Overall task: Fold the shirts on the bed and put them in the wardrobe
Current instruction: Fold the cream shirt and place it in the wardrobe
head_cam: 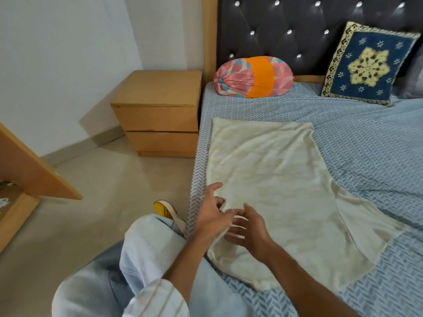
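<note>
We've got the cream shirt [281, 186] flat on the bed [366, 143], left hand [211, 217] pinching its near edge, right hand [248, 227] spread on top — let's smooth first, then fold squarely.

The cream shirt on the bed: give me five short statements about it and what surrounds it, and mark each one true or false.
1. The cream shirt lies spread on the blue patterned bedsheet. True.
2. Both hands are at the shirt's near left edge. True: the left hand and the right hand are there.
3. The bolster pillow rests on the shirt. False: it lies apart, by the headboard.
4. The square cushion is red. False: it is dark blue with a pale floral motif.
5. A wooden nightstand stands beside the bed. True.
</note>
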